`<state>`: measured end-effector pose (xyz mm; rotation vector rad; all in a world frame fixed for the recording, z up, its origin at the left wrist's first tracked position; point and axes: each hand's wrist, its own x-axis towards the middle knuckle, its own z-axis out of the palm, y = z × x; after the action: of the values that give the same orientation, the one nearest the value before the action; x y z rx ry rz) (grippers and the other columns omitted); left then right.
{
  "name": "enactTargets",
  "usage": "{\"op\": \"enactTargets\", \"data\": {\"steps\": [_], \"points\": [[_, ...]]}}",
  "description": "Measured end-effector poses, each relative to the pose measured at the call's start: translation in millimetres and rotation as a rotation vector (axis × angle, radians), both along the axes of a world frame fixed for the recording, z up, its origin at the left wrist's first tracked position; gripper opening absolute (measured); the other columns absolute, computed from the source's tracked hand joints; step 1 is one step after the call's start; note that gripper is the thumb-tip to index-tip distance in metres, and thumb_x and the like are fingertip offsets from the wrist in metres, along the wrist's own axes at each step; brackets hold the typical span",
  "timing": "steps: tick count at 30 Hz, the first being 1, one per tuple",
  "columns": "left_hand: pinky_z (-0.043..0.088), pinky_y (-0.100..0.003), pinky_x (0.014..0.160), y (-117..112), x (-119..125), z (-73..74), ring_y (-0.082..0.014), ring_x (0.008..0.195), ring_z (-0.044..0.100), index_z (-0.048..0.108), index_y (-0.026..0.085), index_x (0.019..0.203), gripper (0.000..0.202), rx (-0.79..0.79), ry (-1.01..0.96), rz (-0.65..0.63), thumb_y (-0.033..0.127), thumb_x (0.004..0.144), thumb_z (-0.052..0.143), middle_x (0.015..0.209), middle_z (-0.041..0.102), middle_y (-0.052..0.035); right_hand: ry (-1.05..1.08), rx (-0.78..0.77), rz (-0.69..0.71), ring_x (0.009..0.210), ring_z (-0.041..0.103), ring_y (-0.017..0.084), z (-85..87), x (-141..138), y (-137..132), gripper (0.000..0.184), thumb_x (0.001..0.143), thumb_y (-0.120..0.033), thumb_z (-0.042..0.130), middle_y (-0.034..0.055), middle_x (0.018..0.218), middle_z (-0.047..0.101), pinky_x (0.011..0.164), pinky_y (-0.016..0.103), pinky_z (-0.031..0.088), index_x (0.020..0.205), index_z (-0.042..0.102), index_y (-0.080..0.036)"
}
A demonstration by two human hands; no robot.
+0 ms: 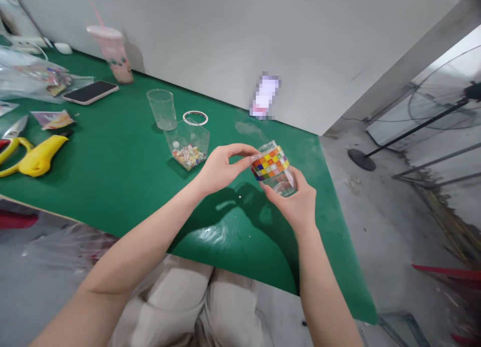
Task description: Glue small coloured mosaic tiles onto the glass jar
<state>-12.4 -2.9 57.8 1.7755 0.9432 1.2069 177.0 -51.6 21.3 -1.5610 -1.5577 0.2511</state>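
A clear glass point(284, 187), its upper part banded with small square mosaic tiles point(271, 162) in orange, yellow, red, purple and white, is held tilted above the green table. My right hand point(296, 201) wraps round its lower part from the right. At the tiled band's left edge, the thumb and forefinger of my left hand point(229, 166) are pinched together; whether they hold a tile I cannot make out. Left of my left hand stands a clear angular container point(190, 154) with small multicoloured pieces inside. Behind it are an empty clear cup point(162, 110) and a white ring point(195, 118).
A phone with a lit screen point(265, 97) leans on the white wall. To the left lie a dark-screened phone point(91, 92), yellow-handled scissors point(15, 146), a yellow tool point(43, 154) and plastic bags point(30, 76). A pink drink cup point(114, 56) stands behind. The table point(124, 186) ends on the right.
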Motion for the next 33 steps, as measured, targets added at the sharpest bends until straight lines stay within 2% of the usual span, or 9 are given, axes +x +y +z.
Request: {"op": "enactTargets", "data": {"steps": [12,20,24,28,33], "points": [[0.051,-0.029,0.086,-0.5,0.9,-2.1,-0.0178,0.092,0.066,0.07,0.016,0.088,0.016,0.0,-0.036,0.014,0.029,0.082,0.063,0.095,0.074,-0.0051,-0.064,0.054,-0.021,0.066,0.067,0.02,-0.3,-3.2,-0.3,0.064,0.059,-0.058,0.074,0.0033,0.084,0.072,0.068,0.037,0.056,0.109,0.06,-0.021],[0.051,-0.027,0.076,0.6,2.2,-2.9,-0.016,0.079,0.065,0.07,0.015,0.078,0.017,-0.048,-0.029,0.085,0.03,0.082,0.062,0.082,0.074,-0.003,-0.117,0.071,-0.013,0.072,0.068,0.022,-0.8,-5.9,-0.3,0.065,0.059,-0.057,0.075,0.005,0.089,0.072,0.07,0.037,0.057,0.111,0.061,-0.021],[0.051,-0.027,0.08,2.1,-0.5,-2.3,-0.0167,0.086,0.066,0.072,0.016,0.086,0.021,-0.113,-0.105,0.011,0.034,0.083,0.062,0.089,0.075,-0.0036,-0.047,0.023,-0.009,0.07,0.068,0.021,-1.6,-3.6,0.9,0.063,0.058,-0.057,0.075,0.0032,0.085,0.072,0.069,0.037,0.056,0.109,0.061,-0.022],[0.051,-0.029,0.088,2.7,-3.9,1.0,-0.0188,0.096,0.067,0.073,0.016,0.093,0.019,-0.152,-0.124,-0.076,0.03,0.081,0.066,0.1,0.075,-0.0046,0.007,-0.01,-0.009,0.069,0.067,0.021,-0.3,-1.8,1.1,0.062,0.059,-0.056,0.075,0.0029,0.084,0.072,0.07,0.038,0.056,0.108,0.061,-0.022],[0.05,-0.029,0.092,1.9,-4.3,3.1,-0.0183,0.1,0.066,0.073,0.016,0.097,0.019,-0.083,-0.041,-0.056,0.025,0.083,0.064,0.104,0.074,-0.0046,0.011,-0.016,-0.018,0.07,0.067,0.021,1.2,-1.4,0.6,0.064,0.058,-0.056,0.076,0.0034,0.084,0.072,0.071,0.039,0.056,0.109,0.06,-0.021]]}}
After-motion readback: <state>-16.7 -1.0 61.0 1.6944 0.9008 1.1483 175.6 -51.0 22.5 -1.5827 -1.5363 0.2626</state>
